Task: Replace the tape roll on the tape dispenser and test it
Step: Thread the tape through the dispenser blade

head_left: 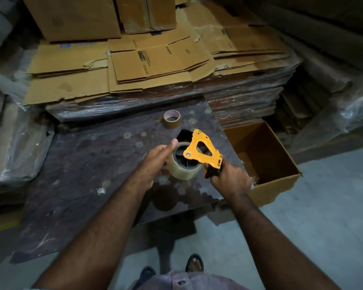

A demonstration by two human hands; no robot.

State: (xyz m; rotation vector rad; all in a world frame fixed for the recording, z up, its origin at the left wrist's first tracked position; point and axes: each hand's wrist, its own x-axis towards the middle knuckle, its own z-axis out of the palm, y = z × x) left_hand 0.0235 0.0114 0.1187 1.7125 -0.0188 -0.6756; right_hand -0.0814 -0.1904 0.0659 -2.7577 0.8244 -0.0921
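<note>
Right hand (228,176): I see it fisted round the tape dispenser (203,151) handle.
Left hand (155,162): cupped on the clear tape roll (183,166), just left of the dispenser's hub, core upward.
Beyond: brown roll (172,119) standing on the table (82,164), well apart.

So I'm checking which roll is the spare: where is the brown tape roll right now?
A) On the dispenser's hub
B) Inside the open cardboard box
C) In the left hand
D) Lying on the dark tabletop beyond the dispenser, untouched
D: the brown tape roll lies on the dark tabletop beyond the yellow tape dispenser, with neither hand on it; the left hand grips the clear tape roll at the dispenser instead.
</note>
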